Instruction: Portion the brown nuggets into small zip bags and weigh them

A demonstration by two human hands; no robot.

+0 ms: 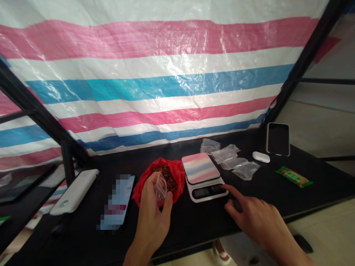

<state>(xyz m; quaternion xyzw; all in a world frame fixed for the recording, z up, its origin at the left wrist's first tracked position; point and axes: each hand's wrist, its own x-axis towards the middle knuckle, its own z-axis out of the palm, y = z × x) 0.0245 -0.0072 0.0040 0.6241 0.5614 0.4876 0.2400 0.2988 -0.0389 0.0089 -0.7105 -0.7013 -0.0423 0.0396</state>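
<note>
Head cam: L hand (pixel 152 218) w/ clear baggie (pixel 161 187) over red bag (pixel 141 185); R hand (pixel 256 216) at scale (pixel 204 176).
L thumb + fingers clamped on baggie, in front of brown pcs (pixel 172 178) in red bag. Scale = fwd + R of L hand, just R of red bag; long axis runs away from person, far end tipped a bit L. R hand nearer: index tip at R end of panel (pixel 206 191), thumb apart; dark patch btwn, can't tell if anything's held. More clear bags (pixel 245 168) R of scale.
</note>
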